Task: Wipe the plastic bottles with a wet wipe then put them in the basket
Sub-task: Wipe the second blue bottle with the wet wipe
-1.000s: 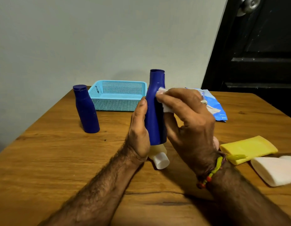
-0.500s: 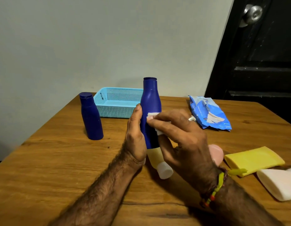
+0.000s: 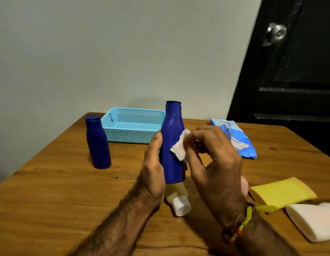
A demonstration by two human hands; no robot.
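Observation:
My left hand [image 3: 154, 169] grips a tall dark blue bottle [image 3: 172, 137] held upright over the table. My right hand [image 3: 214, 163] pinches a white wet wipe [image 3: 179, 147] against the bottle's right side. A second dark blue bottle [image 3: 97, 143] stands on the table to the left. Behind the two bottles sits the light blue basket [image 3: 130, 134], with nothing visible inside. A pale yellow bottle with a white cap [image 3: 179, 204] lies on the table under my hands.
A blue wet-wipe pack [image 3: 236, 139] lies at the back right. A yellow tube [image 3: 282, 194] and a white tube [image 3: 315, 221] lie at the right edge of the wooden table [image 3: 49, 200]. Part of a pink object [image 3: 245, 185] shows behind my right hand. A black door stands at the right.
My right hand has slid the wipe down the blue bottle from near its neck to its middle. The head camera has tilted up, so the table appears lower in view.

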